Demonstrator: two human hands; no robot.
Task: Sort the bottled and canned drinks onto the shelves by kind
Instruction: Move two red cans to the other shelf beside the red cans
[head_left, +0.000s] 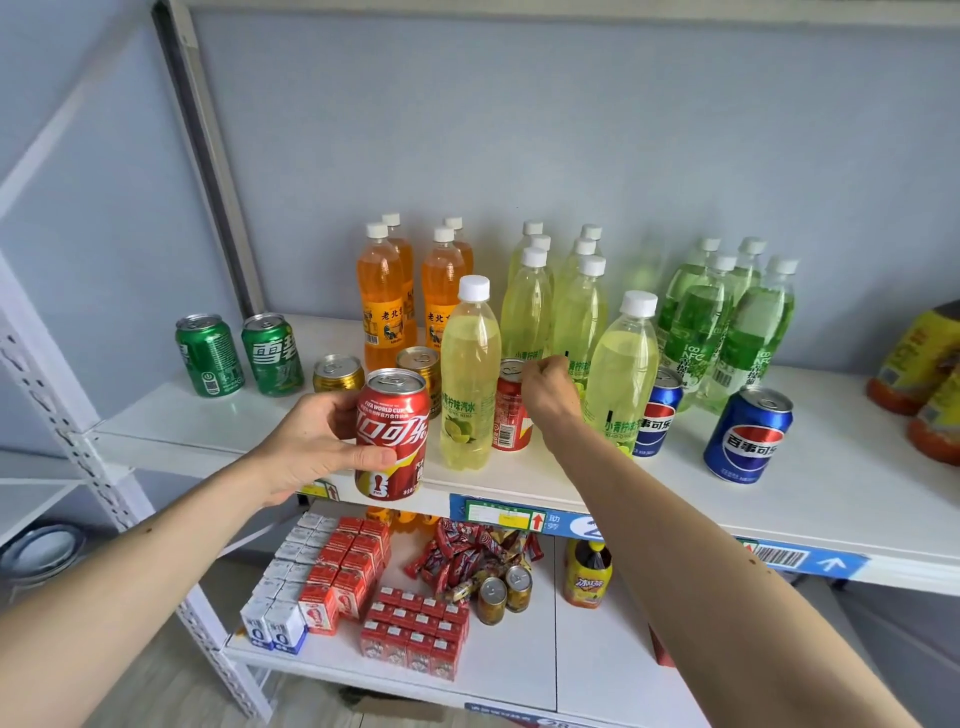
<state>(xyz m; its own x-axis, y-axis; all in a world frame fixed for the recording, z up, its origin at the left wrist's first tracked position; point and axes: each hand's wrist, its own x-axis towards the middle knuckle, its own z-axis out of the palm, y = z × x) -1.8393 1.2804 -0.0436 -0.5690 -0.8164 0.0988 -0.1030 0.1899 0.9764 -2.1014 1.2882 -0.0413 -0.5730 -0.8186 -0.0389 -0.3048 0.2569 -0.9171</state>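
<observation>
My left hand (311, 441) grips a red cola can (392, 431) in front of the upper shelf (831, 499), just past its front edge. My right hand (550, 389) has its fingers curled over the top rim of a second red cola can (509, 415) standing on the shelf between two lime soda bottles (470, 374) (623, 364). Two green soda cans (208, 356) (272, 353) stand at the left, with two gold cans (337, 373) (421, 364) beside them. Two blue cola cans (748, 436) (657, 410) stand at the right.
Orange soda bottles (382, 306), more lime bottles (530, 301) and green bottles (727, 322) stand in rows at the back. Large orange-capped bottles (924, 364) sit at the far right. The lower shelf (519, 670) holds red cartons (415, 634), candy, two small cans and an iced tea bottle (587, 571).
</observation>
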